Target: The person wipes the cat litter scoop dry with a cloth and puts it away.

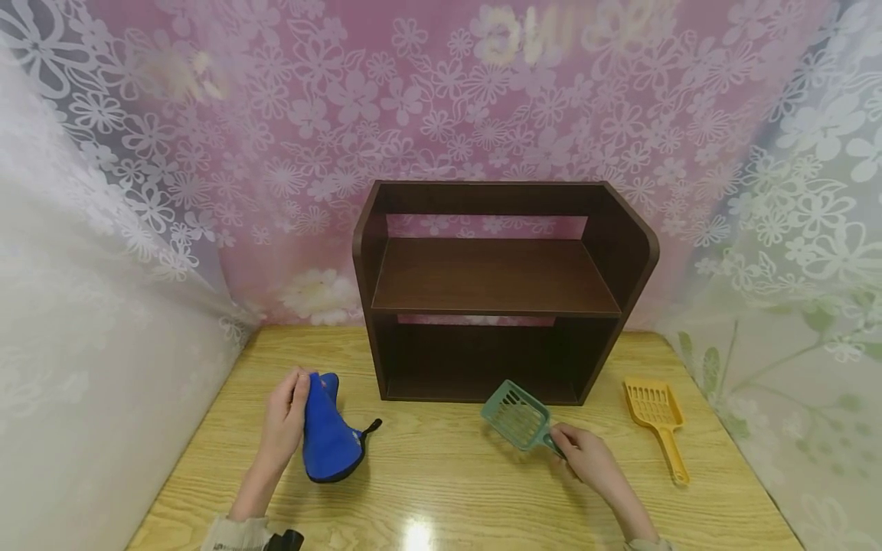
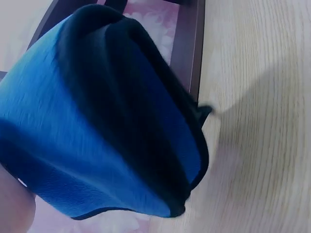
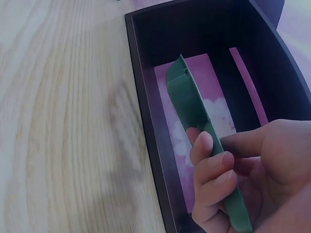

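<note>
My left hand (image 1: 284,409) grips a blue cloth (image 1: 329,440) by its upper part, left of the shelf. Black edging runs round the cloth, and a short black loop sticks out at its right. Folds of its fuzzy fabric fill much of the left wrist view, where only a bit of the hand shows. In my right hand (image 1: 586,458) is the handle of a green slotted litter scoop (image 1: 517,415), its head pointing up and left before the shelf's lower opening. The right wrist view shows the fingers curled round the scoop's handle (image 3: 236,208).
A dark brown two-tier shelf (image 1: 496,275) stands at the back of the wooden table (image 1: 427,490). Flat on the table at the right lies a yellow litter scoop (image 1: 654,405). Floral curtains (image 1: 441,99) hang behind and at both sides.
</note>
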The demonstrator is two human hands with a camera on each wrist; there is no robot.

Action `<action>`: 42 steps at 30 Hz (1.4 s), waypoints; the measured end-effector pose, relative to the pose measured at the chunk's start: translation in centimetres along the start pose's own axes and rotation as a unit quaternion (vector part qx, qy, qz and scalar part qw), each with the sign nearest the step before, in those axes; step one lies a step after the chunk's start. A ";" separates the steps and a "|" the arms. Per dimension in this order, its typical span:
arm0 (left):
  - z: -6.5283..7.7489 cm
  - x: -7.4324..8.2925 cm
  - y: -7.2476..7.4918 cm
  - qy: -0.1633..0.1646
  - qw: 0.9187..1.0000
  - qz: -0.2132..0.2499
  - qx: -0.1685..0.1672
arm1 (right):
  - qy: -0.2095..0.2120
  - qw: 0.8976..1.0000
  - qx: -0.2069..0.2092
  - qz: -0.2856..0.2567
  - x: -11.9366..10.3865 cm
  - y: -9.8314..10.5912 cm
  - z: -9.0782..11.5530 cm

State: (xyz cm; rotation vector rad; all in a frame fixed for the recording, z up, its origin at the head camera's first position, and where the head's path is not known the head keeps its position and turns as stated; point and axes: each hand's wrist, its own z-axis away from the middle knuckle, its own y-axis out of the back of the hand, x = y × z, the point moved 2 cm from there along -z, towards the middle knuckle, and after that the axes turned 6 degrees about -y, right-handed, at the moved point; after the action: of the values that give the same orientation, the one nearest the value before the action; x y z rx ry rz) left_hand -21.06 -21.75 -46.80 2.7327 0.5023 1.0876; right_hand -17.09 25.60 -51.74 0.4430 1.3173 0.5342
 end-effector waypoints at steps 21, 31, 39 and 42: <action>0.2 1.2 -2.1 -0.159 0.986 -0.042 -0.021 | -0.023 0.987 -0.056 -0.146 -1.1 -0.8 -0.2; -0.2 2.2 -4.3 -0.211 0.962 -0.161 -0.069 | -0.013 0.991 -0.060 -0.123 -1.9 -1.2 0.0; -1.0 3.8 -6.5 -0.274 0.919 -0.245 -0.145 | 0.010 0.990 -0.078 -0.114 -2.6 -1.7 0.0; -1.3 4.1 -7.3 -0.294 0.904 -0.259 -0.170 | 0.015 0.990 -0.084 -0.112 -2.7 -2.0 -0.1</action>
State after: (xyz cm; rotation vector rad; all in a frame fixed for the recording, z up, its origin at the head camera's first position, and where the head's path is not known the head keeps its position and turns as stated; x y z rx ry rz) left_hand -21.00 -13.45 -45.14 2.2457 0.7780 0.1759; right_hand -17.39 22.36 -50.78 0.1457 1.3183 0.4614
